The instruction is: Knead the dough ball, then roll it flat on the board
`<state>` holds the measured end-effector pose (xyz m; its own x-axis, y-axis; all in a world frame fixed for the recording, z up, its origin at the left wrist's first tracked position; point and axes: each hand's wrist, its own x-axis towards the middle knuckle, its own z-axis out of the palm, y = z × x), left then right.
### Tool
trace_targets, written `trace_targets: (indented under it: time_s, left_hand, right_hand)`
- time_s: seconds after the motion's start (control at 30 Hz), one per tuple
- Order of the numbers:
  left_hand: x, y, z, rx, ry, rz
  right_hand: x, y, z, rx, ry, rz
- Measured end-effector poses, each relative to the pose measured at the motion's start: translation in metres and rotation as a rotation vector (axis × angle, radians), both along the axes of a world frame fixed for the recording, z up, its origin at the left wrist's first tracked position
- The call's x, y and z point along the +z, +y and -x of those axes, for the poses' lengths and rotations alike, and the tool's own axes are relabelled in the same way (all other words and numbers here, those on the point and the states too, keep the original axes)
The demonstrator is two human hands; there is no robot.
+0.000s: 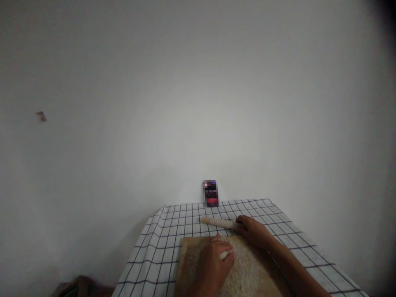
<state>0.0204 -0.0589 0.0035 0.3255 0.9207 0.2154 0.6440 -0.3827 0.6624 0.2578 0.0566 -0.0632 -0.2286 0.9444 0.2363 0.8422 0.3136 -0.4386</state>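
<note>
My left hand (215,260) is closed over the floured wooden board (247,268). Between its thumb and fingers sits a small white piece of dough (224,255). Beyond the board's far edge, my right hand (252,231) grips the right end of a pale, flour-dusted rolling pin (218,222). The pin lies crosswise on the cloth, and its left end is bare. My right fingers hide the pin's other end. My left hand and forearm cover part of the board.
A white tablecloth (154,251) with dark grid lines covers the table. At the table's far edge, a pixelated dark upright object (211,194) stands against the white wall (210,103). Something brown and wooden (82,284) shows on the floor side at lower left.
</note>
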Motion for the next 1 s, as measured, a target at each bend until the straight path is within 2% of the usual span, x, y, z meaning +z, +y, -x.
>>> trace_targets:
  time_s: [0.3,0.57,0.8,1.0]
  left_hand:
    - [-0.004,0.002,0.010,-0.079,0.004,-0.021]
    - [-0.013,0.015,0.007,-0.147,0.032,-0.014]
    - [-0.027,0.026,0.004,-0.194,0.031,-0.018]
    - [-0.021,0.020,0.003,-0.214,0.049,-0.015]
  right_hand:
    - [0.004,-0.007,0.004,-0.022,0.062,-0.019]
    - [0.000,-0.007,0.001,-0.004,0.133,-0.031]
    - [0.018,-0.013,0.012,0.021,0.189,-0.046]
    - [0.036,-0.027,0.029,0.002,0.172,-0.068]
